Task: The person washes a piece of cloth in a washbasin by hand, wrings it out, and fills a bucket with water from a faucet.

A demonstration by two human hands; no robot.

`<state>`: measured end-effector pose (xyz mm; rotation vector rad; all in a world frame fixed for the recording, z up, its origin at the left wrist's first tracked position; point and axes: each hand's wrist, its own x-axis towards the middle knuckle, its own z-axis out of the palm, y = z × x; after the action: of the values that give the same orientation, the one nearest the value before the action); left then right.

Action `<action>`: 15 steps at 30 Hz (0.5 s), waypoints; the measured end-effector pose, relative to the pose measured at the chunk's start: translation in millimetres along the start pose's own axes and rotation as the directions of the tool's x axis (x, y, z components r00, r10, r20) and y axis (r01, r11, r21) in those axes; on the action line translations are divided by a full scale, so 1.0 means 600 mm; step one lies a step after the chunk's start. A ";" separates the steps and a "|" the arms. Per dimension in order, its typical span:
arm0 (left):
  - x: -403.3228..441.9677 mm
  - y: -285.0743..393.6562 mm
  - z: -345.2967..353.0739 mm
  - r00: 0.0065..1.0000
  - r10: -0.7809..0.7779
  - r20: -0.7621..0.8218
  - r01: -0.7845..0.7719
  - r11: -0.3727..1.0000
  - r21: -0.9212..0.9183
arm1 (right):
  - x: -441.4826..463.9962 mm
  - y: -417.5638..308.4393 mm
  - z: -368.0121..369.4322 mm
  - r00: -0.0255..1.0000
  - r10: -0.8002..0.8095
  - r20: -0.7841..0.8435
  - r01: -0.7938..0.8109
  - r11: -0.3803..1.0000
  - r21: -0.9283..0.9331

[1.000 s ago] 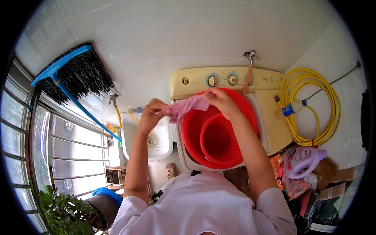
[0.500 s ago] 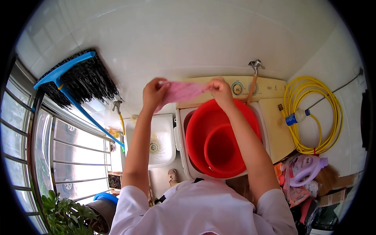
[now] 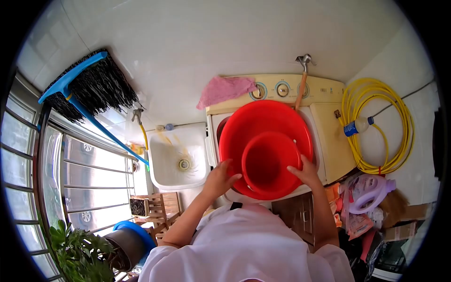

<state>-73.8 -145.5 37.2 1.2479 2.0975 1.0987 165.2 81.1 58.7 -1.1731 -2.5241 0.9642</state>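
My left hand (image 3: pixel 221 179) is at the left front rim of a large red basin (image 3: pixel 268 113), thumb and fingers apart and nothing visible between them. A smaller red basin (image 3: pixel 268 162) sits inside the large one. On its right side my right hand (image 3: pixel 305 171) is by the rims with fingers spread, the thumb near the small basin's edge. The large basin rests on a cream washing machine (image 3: pixel 331 136). Over the left end of its control panel lies a spread pink cloth (image 3: pixel 226 90), with neither hand on it.
A white sink (image 3: pixel 164 176) is left of the machine, below a tap (image 3: pixel 136 115). A blue-handled mop (image 3: pixel 75 94) leans at the left. Above the machine hangs a tap (image 3: pixel 304 61); a coiled yellow hose (image 3: pixel 408 129) is at the right, over a purple bottle (image 3: pixel 364 195).
The pink cloth, held stretched between my hands before, has been let go and lies on the control panel. Both hands have come down to the sides of the basins and opened.
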 end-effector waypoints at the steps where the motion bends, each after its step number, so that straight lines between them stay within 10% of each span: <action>1: -0.004 -0.003 0.022 0.998 0.058 -0.019 -0.057 0.998 0.018 | -0.011 0.017 0.014 1.000 0.030 0.008 -0.031 0.993 0.115; 5: -0.002 0.008 0.060 0.980 0.162 -0.114 -0.158 0.987 0.040 | -0.011 0.034 0.035 0.995 0.030 -0.099 -0.020 0.995 0.101; 9: -0.001 0.037 0.049 0.983 -0.168 -0.076 0.129 0.923 -0.364 | 0.004 -0.021 -0.009 0.992 -0.026 -0.122 0.043 0.990 0.134; 15: -0.019 0.141 -0.059 0.966 -0.215 -0.145 -0.025 0.477 -0.879 | 0.016 -0.168 -0.118 0.972 -0.223 -0.073 0.234 0.950 0.208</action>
<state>-50.6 -146.8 127.0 0.4622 1.2861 1.9823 127.3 74.4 176.3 -0.8109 -2.3787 1.0990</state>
